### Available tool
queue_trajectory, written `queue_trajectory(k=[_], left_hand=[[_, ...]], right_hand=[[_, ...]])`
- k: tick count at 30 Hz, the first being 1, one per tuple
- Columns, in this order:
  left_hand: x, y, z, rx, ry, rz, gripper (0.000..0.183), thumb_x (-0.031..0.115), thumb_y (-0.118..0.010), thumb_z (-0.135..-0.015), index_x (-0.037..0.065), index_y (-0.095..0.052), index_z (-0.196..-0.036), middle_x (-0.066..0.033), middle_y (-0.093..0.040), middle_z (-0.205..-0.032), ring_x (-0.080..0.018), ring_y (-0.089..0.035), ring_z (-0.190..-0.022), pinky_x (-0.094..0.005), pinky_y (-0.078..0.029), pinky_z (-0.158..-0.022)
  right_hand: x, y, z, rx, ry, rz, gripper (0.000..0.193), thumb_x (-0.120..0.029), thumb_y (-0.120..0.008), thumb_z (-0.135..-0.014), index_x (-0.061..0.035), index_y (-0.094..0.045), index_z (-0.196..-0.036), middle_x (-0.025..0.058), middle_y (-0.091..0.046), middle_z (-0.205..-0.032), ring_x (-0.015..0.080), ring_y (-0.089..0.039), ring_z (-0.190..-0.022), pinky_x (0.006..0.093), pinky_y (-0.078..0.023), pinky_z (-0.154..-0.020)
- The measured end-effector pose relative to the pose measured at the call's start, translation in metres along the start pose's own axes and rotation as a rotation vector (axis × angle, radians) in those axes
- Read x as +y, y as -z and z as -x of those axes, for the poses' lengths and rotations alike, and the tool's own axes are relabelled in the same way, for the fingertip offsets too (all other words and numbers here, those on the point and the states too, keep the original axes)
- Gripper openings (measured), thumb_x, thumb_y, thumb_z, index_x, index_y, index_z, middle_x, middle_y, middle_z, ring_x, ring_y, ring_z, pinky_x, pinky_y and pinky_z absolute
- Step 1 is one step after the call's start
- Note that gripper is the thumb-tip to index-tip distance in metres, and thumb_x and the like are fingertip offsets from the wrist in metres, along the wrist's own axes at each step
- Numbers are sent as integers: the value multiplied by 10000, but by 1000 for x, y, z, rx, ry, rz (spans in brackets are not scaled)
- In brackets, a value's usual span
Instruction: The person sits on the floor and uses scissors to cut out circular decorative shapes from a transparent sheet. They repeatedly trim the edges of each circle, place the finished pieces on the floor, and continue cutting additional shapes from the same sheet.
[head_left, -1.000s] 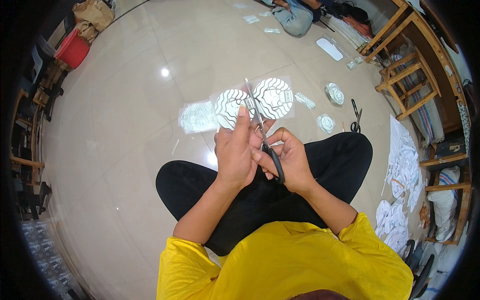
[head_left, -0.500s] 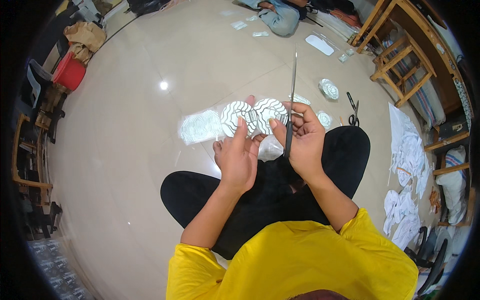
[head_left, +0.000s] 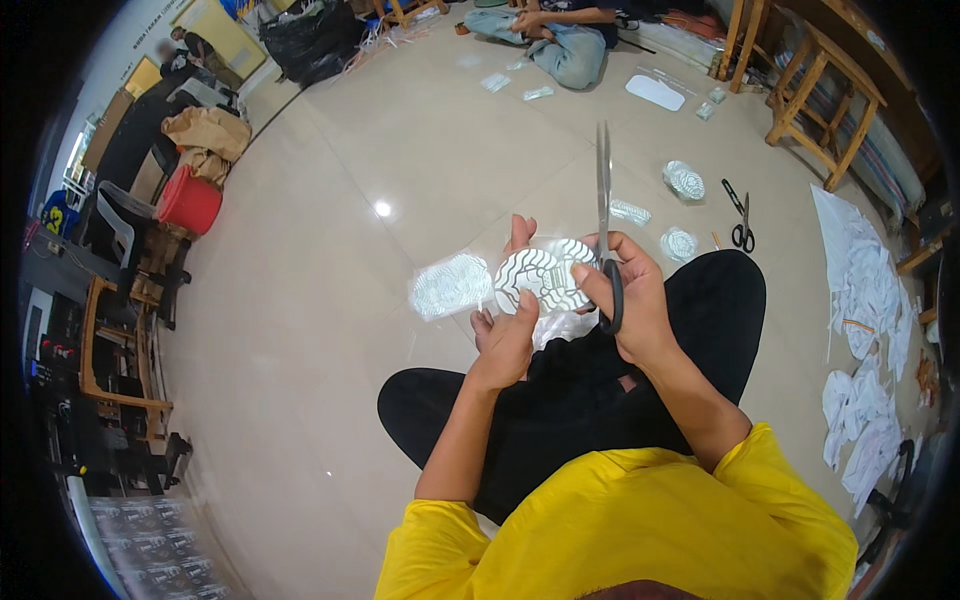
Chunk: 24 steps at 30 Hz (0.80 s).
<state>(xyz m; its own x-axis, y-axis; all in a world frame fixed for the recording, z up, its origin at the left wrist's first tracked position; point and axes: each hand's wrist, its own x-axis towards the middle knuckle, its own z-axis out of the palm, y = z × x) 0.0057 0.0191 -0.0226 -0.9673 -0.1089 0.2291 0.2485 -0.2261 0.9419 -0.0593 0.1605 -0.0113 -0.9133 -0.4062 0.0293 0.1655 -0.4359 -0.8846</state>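
Observation:
In front of my lap I hold two flat round pieces [head_left: 521,277] with silvery wavy lines on white, partly overlapping. My left hand [head_left: 505,352] pinches the left one at its lower edge, thumb on top and other fingers behind. My right hand [head_left: 640,305] presses its thumb on the right one near its edge. Black-handled scissors [head_left: 604,180] are also in my right hand, blades together and pointing away from me. Left of the pieces, a clear film packet [head_left: 450,285] with the same silvery pattern lies on the floor. More clear film [head_left: 565,327] shows below my hands.
Right of my hands lie stacked round pieces [head_left: 683,181], another round stack [head_left: 678,244] and a second pair of scissors [head_left: 740,215]. White cloth scraps [head_left: 868,270] spread along the right. A wooden stool [head_left: 825,105] stands far right; another person [head_left: 570,55] sits ahead. A red bucket [head_left: 190,200] is left.
The two round pieces were side by side; now they overlap more, with my hands closer together. The view has shifted, so the hands and floor items appear further right and more of the room shows.

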Motion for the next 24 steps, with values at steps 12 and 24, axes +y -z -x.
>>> queue_trajectory(k=[12,24], left_hand=[[-16,-3,18,55,-108,319,770,451,-467,-1064,-23,-176,-1596,-177,-443,-1472,-222,-497,-1324,-339,-415,-1087],[-20,-44,40,584,-39,361,257,235,-423,-1115,30,-536,-1223,-40,-503,-1164,-107,-560,-1061,-255,-483,-910]], right_hand=[[-2,15,8,-113,79,93,305,25,-708,-922,42,-570,-1195,111,-728,-972,101,-685,-874,232,-548,-772],[27,-4,30,-35,305,385,300,-47,-775,-873,24,-612,-1115,57,-714,-774,22,-591,-676,206,-459,-586]])
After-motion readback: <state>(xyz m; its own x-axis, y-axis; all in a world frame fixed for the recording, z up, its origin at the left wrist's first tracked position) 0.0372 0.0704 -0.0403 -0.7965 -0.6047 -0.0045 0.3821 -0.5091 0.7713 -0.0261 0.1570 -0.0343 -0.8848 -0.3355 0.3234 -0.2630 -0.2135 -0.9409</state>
